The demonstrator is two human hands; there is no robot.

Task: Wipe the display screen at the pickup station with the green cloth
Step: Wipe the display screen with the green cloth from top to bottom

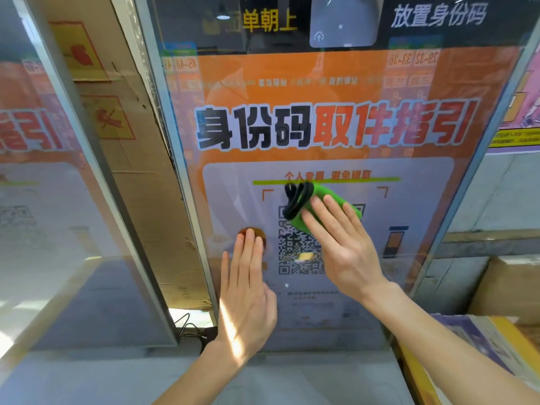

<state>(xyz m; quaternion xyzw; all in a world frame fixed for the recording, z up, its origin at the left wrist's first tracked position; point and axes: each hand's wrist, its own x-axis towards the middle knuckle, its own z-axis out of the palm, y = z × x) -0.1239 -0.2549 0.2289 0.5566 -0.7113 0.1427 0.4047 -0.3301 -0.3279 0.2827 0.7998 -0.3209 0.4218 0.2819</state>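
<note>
The display screen fills the middle of the view, showing an orange notice with large Chinese characters and a QR code. A folded green cloth with a dark edge lies against the screen just above the QR code. My right hand presses flat on the cloth, fingers spread and pointing up-left, covering its lower part. My left hand rests flat on the glass to the left of the QR code, fingers together, holding nothing.
A brown cardboard box with red warning marks stands tilted left of the screen's metal frame. Another glass panel lies at the far left. Black cables sit at the bottom left. Boxes and printed papers crowd the lower right.
</note>
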